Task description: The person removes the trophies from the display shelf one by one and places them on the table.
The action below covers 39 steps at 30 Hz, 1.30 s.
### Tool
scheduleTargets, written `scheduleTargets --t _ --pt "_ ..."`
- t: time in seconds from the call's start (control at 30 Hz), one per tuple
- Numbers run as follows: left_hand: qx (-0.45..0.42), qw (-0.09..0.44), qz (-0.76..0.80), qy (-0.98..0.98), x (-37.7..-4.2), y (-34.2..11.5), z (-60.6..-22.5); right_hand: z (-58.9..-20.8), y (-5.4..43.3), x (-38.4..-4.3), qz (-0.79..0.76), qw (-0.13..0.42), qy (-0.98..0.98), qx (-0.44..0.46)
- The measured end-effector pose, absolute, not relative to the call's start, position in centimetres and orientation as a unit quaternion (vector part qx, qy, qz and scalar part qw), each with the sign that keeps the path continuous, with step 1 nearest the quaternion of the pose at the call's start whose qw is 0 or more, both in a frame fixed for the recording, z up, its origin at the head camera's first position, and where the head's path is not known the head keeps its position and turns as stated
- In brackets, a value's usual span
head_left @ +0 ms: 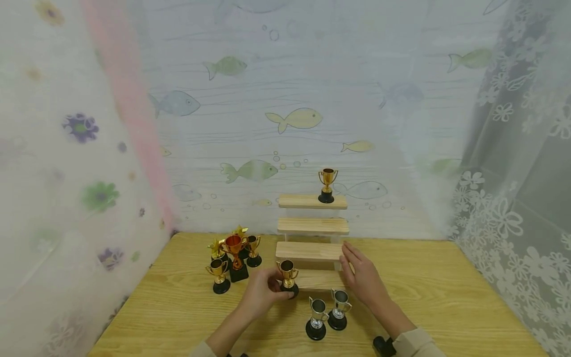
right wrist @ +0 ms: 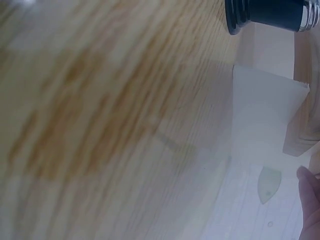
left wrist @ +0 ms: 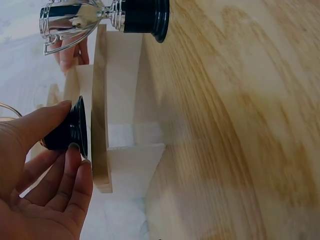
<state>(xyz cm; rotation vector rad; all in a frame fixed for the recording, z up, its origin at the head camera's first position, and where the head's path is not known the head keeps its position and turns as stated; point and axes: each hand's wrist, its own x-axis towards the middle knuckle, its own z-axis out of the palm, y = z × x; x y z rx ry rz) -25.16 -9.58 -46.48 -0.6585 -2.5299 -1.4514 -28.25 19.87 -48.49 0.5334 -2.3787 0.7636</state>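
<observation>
My left hand grips a small gold trophy cup by its black base, just over the lowest step of a wooden step stand. In the left wrist view, the base is very close to the board; whether they touch I cannot tell. My right hand rests with straight fingers against the right end of a step higher up. On the top step, toward its right end, stands another gold trophy cup. Two silver trophy cups stand in front of the stand.
Left of the stand is a cluster: a red-orange trophy, gold cups and gold star trophies. All stand on a wood-grain table. A fish-patterned curtain hangs behind. A black object is by the right wrist.
</observation>
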Motion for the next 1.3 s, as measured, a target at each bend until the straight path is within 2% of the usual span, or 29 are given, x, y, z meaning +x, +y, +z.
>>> scheduleTargets --t 0.67,1.3 --pt "-0.230 0.004 -0.486 -0.843 -23.8 -10.2 -47.0 -48.5 19.8 -28.2 0.290 0.288 -0.892 0.196" --pt "-0.246 -0.058 -0.493 -0.833 -23.9 -10.2 -48.9 -48.5 19.9 -28.3 0.287 0.290 -0.892 0.197"
